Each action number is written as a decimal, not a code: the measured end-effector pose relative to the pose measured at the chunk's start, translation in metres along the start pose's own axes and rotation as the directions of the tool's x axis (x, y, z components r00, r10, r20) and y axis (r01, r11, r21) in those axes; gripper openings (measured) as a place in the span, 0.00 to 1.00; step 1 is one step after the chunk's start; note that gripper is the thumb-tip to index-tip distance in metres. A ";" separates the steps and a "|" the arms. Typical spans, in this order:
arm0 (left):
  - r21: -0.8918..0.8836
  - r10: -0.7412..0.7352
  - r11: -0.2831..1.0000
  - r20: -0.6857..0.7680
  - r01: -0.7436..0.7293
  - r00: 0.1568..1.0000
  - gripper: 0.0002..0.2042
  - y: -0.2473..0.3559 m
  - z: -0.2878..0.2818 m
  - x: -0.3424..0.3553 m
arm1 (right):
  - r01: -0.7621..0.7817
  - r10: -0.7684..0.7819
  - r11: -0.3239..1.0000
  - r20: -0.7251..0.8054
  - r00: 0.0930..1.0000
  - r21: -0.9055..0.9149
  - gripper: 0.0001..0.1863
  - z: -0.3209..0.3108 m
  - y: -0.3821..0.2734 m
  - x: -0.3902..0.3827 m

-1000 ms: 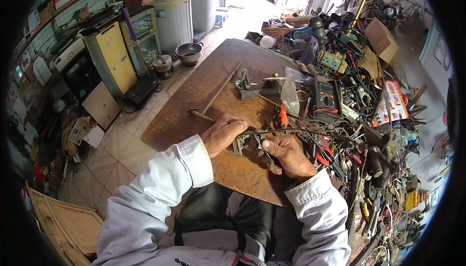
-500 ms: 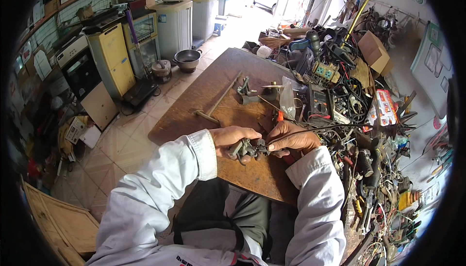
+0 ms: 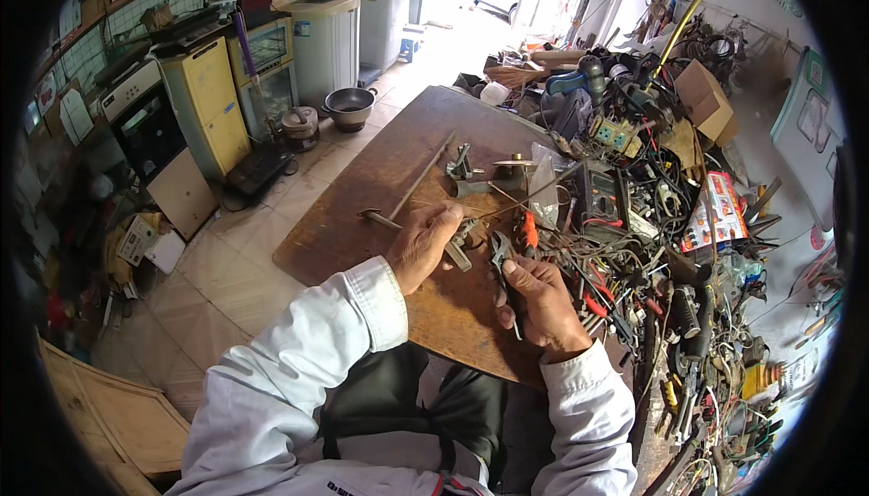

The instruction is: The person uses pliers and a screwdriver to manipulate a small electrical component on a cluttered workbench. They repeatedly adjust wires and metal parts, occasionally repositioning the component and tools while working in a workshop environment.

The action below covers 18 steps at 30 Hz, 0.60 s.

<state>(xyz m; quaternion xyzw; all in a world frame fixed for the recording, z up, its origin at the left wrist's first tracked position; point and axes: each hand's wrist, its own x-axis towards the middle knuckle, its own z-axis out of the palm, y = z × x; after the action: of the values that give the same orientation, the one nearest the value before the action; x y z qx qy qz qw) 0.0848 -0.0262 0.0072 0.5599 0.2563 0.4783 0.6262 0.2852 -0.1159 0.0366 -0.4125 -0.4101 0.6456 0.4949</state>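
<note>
Through the head camera, I see a worn brown wooden bench (image 3: 344,197). Above it, the bare left hand (image 3: 421,244) has its grip closed around a small, dull grey metal fitting (image 3: 458,256), whose bar-shaped end slants down to the right. The bare right hand (image 3: 543,301) has its grip wrapped around dark metal pliers (image 3: 499,250), nose upward; I cannot tell whether their jaws are parted. Half a second ago the hands met at the fitting; now they have separated, and brown wood shows between them. I take this to mean the pliers are off the fitting and work on it has paused. Beyond the left hand lies a long-handled hammer (image 3: 421,175); near the pliers' nose, an orange tool handle (image 3: 529,231).
</note>
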 end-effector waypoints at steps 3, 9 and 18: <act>0.224 0.091 0.971 -0.036 -0.080 0.995 0.25 -0.005 -0.006 -0.002 | -0.009 0.007 0.998 0.021 1.000 0.067 0.16 0.016 0.003 0.001; 0.281 0.207 0.937 0.032 -0.207 0.978 0.22 -0.011 -0.002 -0.001 | -0.022 0.014 0.988 0.053 0.998 0.155 0.15 0.015 0.013 0.004; 0.448 0.382 0.808 0.098 -0.383 0.919 0.22 -0.004 0.007 -0.007 | -0.081 0.058 0.958 0.093 0.994 0.273 0.16 0.015 0.012 0.002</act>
<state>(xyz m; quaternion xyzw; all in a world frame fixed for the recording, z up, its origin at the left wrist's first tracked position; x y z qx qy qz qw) 0.0894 -0.0354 0.0041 0.7322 0.2429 0.5195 0.3674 0.2672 -0.1181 0.0301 -0.3261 -0.3215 0.7302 0.5070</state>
